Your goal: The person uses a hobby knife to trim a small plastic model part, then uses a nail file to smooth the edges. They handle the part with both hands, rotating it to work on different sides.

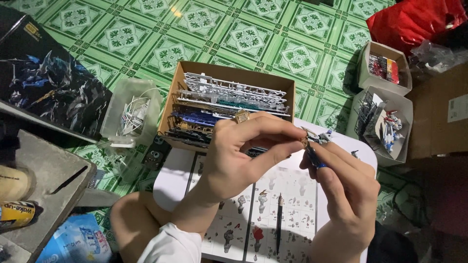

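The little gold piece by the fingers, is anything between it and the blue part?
Nothing visible. The left hand pinches the little gold piece right against the top of the blue part, held in the right hand; they look touching.

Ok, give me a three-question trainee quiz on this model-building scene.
1. True or false: the left hand wears a ring.
2. What fills the cardboard box? A) plastic part frames B) fruit C) books
3. What lies under both hands, on the white table?

Key:
1. True.
2. A, the plastic part frames.
3. The instruction sheet, with a thin dark tool on it; the right hand and left hand pinch a small model part together.
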